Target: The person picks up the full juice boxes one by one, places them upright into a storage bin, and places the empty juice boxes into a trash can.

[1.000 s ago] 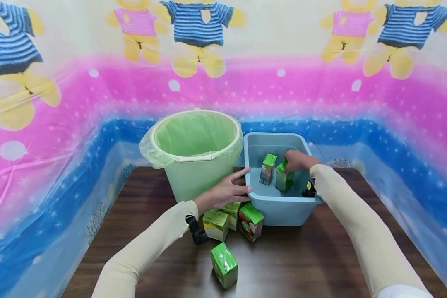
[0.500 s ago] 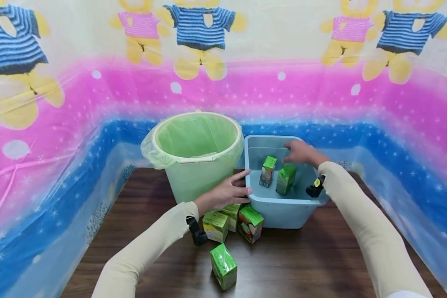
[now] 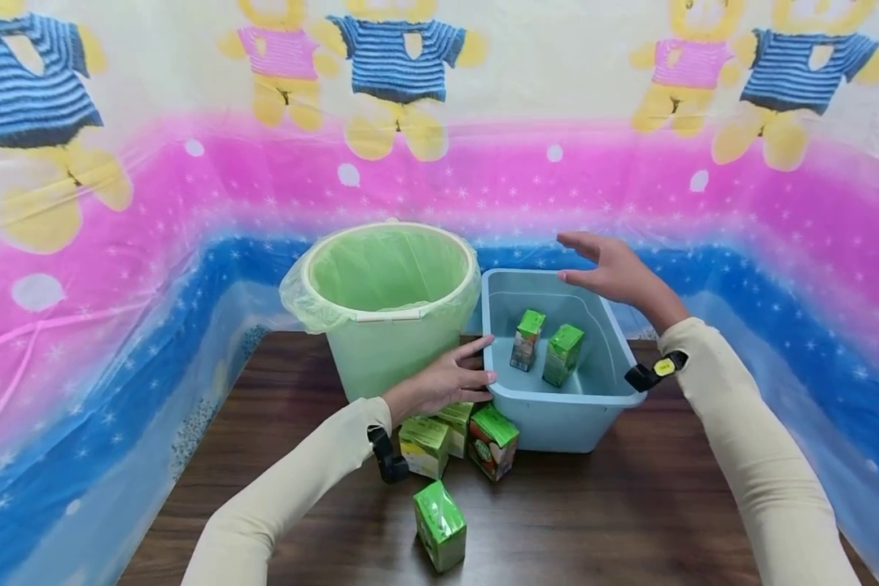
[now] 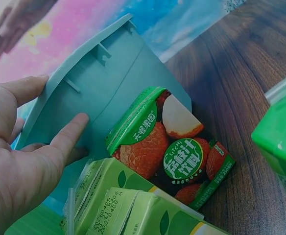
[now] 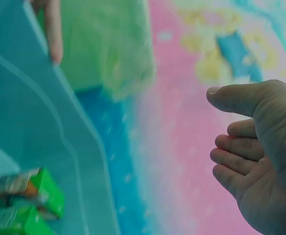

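Note:
In the head view, my left hand (image 3: 439, 382) rests straight, spread fingers against the left rim and side of a blue plastic tub (image 3: 545, 425). My right hand (image 3: 623, 277) hovers above the tub's back right, thumb and fingers apart, holding nothing. Inside the tub stand two small drink cartons, a brownish one (image 3: 525, 348) and a green one (image 3: 562, 358). Below my left hand are a litchi juice carton (image 4: 153, 142) and two yellow-green cartons (image 4: 128, 210), the litchi one beside the tub. Another green carton (image 3: 441, 527) stands nearer the front.
A light green bin (image 3: 369, 358) lined with a clear bag stands left of the tub, close to it. Both sit on a dark wooden table (image 3: 601, 513). A printed plastic sheet (image 3: 425, 183) encloses the back and sides.
My right hand has let go of the green carton in the tub and risen up and right, out of the tub. My left hand stays at the rim.

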A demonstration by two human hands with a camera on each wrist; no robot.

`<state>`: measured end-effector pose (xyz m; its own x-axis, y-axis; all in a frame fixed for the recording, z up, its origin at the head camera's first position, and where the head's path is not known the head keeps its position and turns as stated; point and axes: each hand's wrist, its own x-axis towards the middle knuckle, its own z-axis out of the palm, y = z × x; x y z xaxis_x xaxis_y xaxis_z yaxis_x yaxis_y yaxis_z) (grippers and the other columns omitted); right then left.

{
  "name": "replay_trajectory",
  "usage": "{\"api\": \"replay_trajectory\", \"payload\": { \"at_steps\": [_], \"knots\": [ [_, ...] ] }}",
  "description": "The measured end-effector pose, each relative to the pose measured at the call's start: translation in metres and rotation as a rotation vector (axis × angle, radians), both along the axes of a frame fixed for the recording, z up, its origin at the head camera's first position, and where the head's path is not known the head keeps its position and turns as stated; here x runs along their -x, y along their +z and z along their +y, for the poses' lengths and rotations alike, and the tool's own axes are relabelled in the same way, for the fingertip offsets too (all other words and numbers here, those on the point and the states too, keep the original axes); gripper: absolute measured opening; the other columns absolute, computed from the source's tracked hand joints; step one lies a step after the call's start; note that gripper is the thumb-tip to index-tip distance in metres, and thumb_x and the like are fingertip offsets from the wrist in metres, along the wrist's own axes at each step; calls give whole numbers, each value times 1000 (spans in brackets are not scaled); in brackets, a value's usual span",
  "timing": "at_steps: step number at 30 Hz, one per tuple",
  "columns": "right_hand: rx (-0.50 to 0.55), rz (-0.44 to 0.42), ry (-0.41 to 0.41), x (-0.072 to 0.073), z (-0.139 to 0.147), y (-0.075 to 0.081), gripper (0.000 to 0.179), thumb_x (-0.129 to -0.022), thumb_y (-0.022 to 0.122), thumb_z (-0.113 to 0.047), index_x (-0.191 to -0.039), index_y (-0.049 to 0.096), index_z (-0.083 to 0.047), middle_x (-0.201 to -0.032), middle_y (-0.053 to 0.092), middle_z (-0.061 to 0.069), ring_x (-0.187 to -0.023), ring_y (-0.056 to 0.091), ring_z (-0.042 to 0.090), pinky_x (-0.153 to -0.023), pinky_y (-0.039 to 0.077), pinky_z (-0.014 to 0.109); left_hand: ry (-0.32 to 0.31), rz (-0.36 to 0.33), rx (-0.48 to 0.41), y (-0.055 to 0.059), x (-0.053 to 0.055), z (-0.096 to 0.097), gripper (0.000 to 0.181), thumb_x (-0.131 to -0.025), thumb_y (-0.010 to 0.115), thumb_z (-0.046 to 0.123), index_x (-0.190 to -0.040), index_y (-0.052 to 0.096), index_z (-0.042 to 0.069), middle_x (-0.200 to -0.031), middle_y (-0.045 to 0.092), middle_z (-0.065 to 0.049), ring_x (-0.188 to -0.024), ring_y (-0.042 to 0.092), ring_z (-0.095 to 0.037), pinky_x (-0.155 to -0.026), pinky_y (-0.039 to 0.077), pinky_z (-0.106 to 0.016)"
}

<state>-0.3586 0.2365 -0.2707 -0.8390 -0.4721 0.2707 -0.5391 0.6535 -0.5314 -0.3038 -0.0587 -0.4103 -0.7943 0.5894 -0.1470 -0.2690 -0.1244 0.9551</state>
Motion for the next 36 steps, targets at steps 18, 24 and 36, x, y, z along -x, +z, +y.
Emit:
{"api": "replay_trajectory", "payload": {
  "at_steps": [18, 24, 36],
  "knots": [
    [211, 116, 455, -99, -30, -59, 66, -90, 74, 2, -150, 48, -4, -151, 50, 14, -137, 50, 23, -109, 44, 27, -12, 25, -4, -2, 5, 5, 77, -102, 53, -5, -164, 19, 23, -157, 36, -26, -136, 46, -44, -110, 41, -56],
    [231, 68, 458, -121, -41, -101, 62, -92, 75, -4, -149, 50, -1, -150, 52, 11, -134, 53, 32, -107, 48, 38, -31, 26, -15, -3, 9, 2, 77, -102, 52, -6, -165, 16, 22, -157, 34, -28, -133, 50, -42, -111, 39, -56],
    [40, 41, 357, -146, -56, -153, 66, -96, 73, -25, -151, 46, -2, -153, 48, 14, -136, 50, 31, -102, 51, 49, -40, 52, 5, -2, 11, 1, 77, -103, 54, -2, -165, 17, 24, -158, 33, -26, -134, 50, -39, -106, 49, -48]
  ]
}}
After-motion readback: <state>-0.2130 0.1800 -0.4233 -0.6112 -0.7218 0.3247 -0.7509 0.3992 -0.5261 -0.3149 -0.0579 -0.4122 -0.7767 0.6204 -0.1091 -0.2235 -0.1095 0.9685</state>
